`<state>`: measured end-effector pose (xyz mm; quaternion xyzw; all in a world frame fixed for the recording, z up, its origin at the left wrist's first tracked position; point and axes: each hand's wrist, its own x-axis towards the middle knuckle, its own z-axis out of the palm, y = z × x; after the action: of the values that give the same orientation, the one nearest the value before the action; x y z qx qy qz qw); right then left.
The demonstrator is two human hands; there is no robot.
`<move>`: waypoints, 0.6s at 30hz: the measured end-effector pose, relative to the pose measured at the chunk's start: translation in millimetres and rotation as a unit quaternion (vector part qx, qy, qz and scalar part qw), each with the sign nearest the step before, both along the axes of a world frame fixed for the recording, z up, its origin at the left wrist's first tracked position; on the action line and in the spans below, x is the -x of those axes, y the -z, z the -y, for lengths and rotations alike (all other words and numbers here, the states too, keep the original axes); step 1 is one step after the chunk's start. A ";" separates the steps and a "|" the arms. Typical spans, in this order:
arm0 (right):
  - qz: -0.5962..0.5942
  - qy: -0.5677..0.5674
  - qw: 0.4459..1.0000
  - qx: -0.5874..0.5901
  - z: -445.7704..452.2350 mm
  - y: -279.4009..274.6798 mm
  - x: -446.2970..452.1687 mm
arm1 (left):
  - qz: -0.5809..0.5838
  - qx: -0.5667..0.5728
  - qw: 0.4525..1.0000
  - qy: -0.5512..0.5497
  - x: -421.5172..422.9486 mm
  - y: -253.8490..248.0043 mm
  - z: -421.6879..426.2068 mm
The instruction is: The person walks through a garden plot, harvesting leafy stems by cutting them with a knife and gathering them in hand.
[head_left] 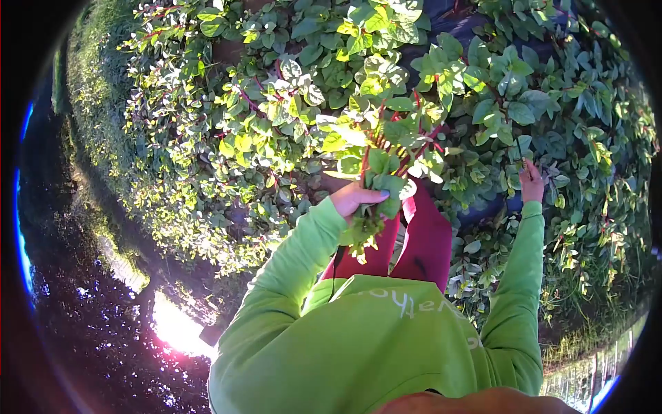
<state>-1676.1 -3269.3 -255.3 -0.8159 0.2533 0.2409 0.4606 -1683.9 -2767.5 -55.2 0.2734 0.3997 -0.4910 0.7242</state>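
Far left, grass [100, 131] edges the leafy plants [200, 200]. My left hand [354, 199] grips a bunch of leafy stems [390, 183] in front of my legs [429, 241], its top overlapping the plants. Then comes a wide gap between my hands. My right hand [531, 183] is closed around a thin dark tool [519, 149], leaves crowding close.

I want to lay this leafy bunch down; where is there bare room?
A small dark ground patch shows between the maroon trousers and right hand; another dark patch near the top is leaf-bordered. Red-stemmed plants crowd beyond the left hand.
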 end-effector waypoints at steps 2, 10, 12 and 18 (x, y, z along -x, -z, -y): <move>-0.102 0.039 0.993 -0.053 -17.3 -3.8 11.4 | 0.080 -0.018 0.994 -0.070 -6.2 -51.0 -38.3; -0.015 -0.012 0.988 0.154 -99.4 -26.9 31.1 | 0.180 -0.320 0.925 -0.094 -0.9 -142.7 -201.8; 0.039 0.013 0.978 0.207 -102.3 -27.2 31.4 | 0.186 -0.340 0.915 -0.115 6.7 -111.2 -230.0; -0.067 0.379 0.923 0.004 -86.3 -19.0 10.8 | 0.139 -0.540 0.819 0.135 82.5 70.9 -326.6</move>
<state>-1686.9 -3183.0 -236.3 -0.6427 0.5748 0.1013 0.4962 -1766.4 -2440.8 -126.1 0.7370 0.4546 -0.2461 0.4354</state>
